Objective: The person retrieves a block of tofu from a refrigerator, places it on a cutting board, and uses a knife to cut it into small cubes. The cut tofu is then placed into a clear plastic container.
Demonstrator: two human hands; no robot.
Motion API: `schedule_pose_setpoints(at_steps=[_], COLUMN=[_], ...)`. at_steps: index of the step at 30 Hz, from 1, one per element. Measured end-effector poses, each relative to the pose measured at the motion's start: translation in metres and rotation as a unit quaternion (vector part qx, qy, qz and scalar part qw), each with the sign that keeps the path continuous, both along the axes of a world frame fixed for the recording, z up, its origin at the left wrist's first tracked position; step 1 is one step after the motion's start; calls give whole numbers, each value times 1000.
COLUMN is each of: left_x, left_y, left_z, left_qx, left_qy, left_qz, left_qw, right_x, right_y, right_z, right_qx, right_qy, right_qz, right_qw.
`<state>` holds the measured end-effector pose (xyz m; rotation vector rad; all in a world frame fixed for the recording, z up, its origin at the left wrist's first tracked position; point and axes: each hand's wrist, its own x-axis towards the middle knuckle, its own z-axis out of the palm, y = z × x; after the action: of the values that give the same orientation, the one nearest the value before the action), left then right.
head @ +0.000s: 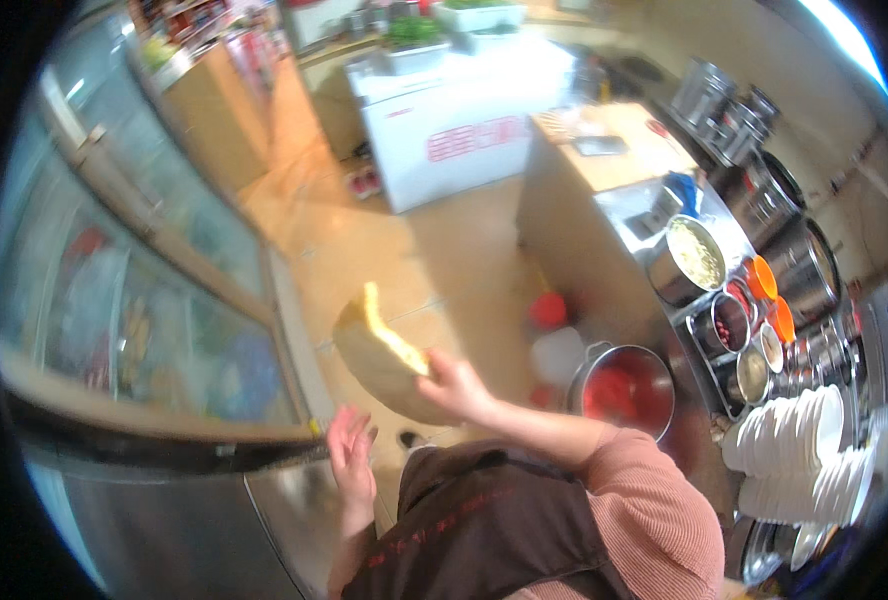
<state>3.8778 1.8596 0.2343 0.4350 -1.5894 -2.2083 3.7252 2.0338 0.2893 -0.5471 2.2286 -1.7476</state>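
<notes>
My right hand point(455, 386) is closed on the rim of a large, rounded beige thing point(369, 367) with a bright yellow edge. It hangs over the tiled floor, and blur hides what exactly it is. Nothing is in my left hand point(350, 450), which is raised with its fingers apart beside the glass-door cabinet point(286, 330). A gap lies between that hand and the beige thing. Below my right forearm stands a big metal pot point(669, 397) with red contents.
Along the right counter are a steel pot of pale shreds point(691, 255), orange cups point(760, 277) and stacked white bowls point(785, 431). A wooden board point(624, 150) lies farther along. Ahead stands a white chest freezer point(444, 142) bearing writing. Blurred red and white containers point(556, 356) sit on the floor.
</notes>
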Motion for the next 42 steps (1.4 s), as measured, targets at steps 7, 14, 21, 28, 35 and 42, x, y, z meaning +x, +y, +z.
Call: schedule_pose_setpoints(at_steps=[7, 14, 21, 28, 35, 42], left_x=[-287, -532, -732, -885, -970, -1127], left_y=[-19, -56, -22, 96, 232, 288], left_z=[22, 18, 19, 48, 59, 38], left_qx=[181, 303, 284, 124, 1, -76], left_qy=[-20, -161, -130, -243, -175, -146], left_qz=[-211, -302, -410, -602, -801, -900], left_qw=[960, 890, 857, 750, 572, 404], right_x=[-152, -347, -485, -589, -574, -575], right_y=[-57, -55, 71, 140, 229, 306], right_z=[-18, 19, 30, 9, -31, -104], right_qx=[203, 221, -12, -317, -385, -152], right_qy=[385, 314, -25, -227, -173, -195], right_qz=[-54, 15, -358, -307, -617, -759], right_qw=[899, 923, 933, 868, 665, 603])
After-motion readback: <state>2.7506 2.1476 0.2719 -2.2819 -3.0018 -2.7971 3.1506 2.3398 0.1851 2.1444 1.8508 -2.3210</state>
